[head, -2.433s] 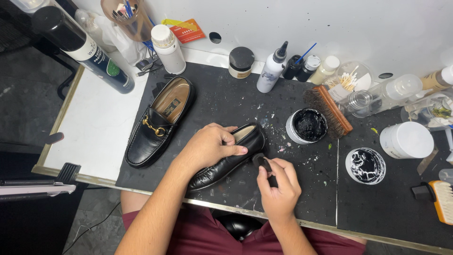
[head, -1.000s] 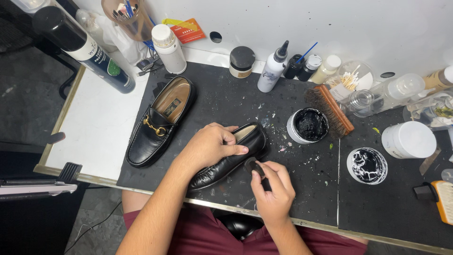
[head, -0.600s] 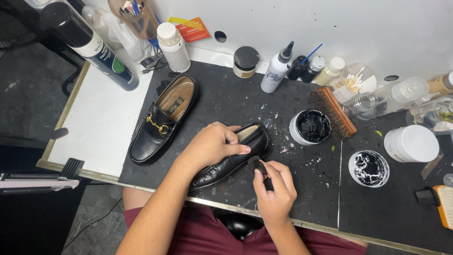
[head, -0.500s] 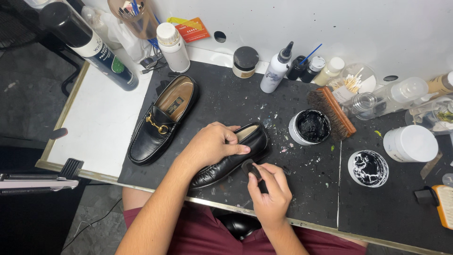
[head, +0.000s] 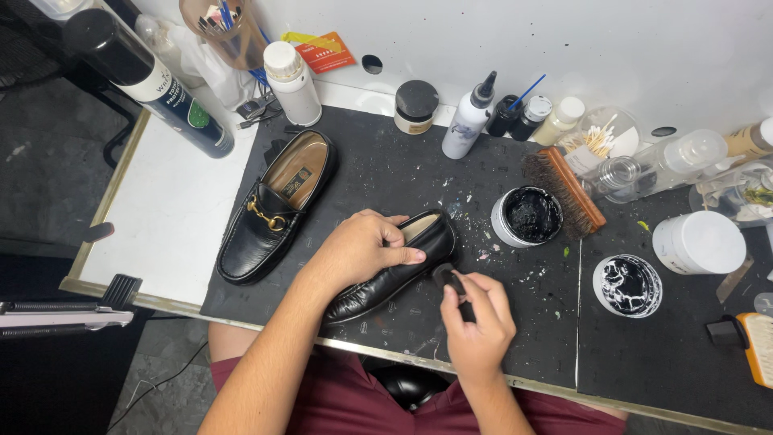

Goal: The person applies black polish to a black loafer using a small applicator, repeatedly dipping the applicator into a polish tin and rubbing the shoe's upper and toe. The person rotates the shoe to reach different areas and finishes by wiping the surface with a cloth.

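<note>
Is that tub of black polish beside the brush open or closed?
Open: the polish tub shows its glossy black contents, with no lid on top.

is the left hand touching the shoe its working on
Touching. The head view shows the left hand lying over the shoe, fingers wrapped across its top, no gap between them.

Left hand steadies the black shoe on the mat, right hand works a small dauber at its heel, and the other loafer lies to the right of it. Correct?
Not quite. In the head view the other loafer lies to the left of the held shoe, not the right. The left hand does steady it on the mat, and the right hand holds the dauber at its heel.
</note>
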